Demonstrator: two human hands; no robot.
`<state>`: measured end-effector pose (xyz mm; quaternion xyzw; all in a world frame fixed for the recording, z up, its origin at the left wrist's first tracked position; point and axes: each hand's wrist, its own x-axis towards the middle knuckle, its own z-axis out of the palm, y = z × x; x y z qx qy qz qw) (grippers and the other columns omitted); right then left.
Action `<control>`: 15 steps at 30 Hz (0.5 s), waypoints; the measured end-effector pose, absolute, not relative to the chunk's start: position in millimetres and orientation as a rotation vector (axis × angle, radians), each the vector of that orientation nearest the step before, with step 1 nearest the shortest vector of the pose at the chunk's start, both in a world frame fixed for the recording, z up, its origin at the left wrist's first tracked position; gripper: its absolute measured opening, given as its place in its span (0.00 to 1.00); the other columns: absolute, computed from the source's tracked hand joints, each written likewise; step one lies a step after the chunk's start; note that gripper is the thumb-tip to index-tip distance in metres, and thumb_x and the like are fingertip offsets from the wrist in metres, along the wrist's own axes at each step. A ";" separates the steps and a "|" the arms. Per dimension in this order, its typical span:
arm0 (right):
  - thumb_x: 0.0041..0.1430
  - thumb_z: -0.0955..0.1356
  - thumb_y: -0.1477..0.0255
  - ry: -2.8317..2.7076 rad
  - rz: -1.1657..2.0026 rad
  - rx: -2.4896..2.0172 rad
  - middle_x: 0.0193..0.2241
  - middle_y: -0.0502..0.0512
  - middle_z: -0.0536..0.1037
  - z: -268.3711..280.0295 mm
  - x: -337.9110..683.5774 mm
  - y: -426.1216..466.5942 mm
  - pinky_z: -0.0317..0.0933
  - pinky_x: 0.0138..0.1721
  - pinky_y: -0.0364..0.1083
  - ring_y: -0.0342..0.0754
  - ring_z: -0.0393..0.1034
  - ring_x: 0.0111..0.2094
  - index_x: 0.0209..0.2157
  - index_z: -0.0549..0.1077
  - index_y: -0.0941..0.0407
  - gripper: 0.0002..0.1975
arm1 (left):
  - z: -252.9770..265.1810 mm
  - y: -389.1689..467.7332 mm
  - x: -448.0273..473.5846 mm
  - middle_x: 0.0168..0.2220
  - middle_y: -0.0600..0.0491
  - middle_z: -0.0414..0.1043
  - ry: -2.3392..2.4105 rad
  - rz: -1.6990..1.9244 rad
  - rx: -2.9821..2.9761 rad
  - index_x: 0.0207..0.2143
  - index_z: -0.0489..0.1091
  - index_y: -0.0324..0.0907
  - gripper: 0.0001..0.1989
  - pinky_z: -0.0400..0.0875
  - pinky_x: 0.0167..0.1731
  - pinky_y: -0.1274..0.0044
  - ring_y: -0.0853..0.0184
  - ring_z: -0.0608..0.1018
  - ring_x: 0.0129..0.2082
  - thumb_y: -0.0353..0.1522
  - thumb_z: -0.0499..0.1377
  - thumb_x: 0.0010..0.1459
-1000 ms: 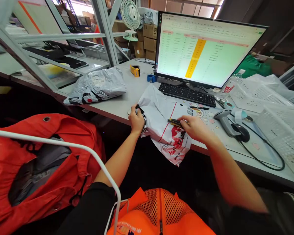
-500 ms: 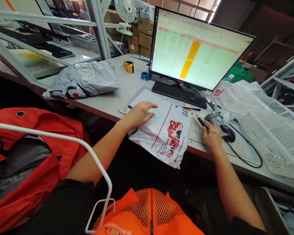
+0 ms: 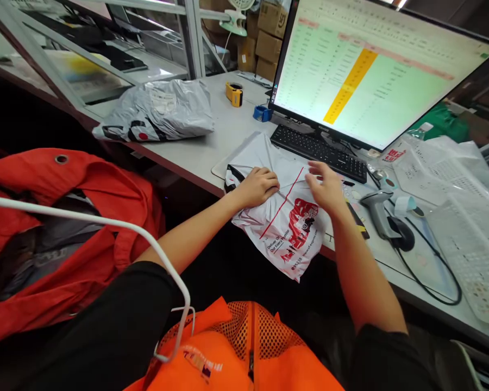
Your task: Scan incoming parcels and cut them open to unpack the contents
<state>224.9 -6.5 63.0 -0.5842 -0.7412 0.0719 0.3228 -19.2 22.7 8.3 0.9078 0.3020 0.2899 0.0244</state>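
A white plastic mailing bag (image 3: 275,222) with red and black print lies across the desk's front edge, its lower end hanging over. My left hand (image 3: 261,187) rests on its left part, fingers curled in and gathering the plastic into creases. Over the bag's right side, close to the red line, is my right hand (image 3: 324,187), holding nothing, with thumb and fingers apart. Whether its fingertips touch the plastic I cannot tell. To the right of that hand a grey barcode scanner (image 3: 378,214) sits on its dark stand, beside a yellow-and-black cutter (image 3: 357,221) partly covered by my wrist.
Behind the bag stand a keyboard (image 3: 318,152) and a monitor (image 3: 375,70). A stuffed grey parcel (image 3: 163,111) lies at the left, with a yellow tape measure (image 3: 233,94) beyond it. White perforated baskets (image 3: 468,239) take up the right. An open red bag (image 3: 118,217) hangs at lower left.
My right hand has left the scanner area and moved left over the mailing bag. My left hand's spread fingers have curled onto the plastic. The whole view has shifted.
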 end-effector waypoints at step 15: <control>0.78 0.56 0.61 -2.342 0.205 -1.786 0.72 0.59 0.60 17.1 177.0 22.4 0.37 0.71 0.71 0.60 0.51 0.73 0.71 0.62 0.53 0.27 | 18.6 -0.7 -25.6 0.35 0.46 0.75 0.595 0.796 2.950 0.29 0.71 0.43 0.09 0.66 0.53 0.63 0.54 0.73 0.47 0.30 0.53 0.61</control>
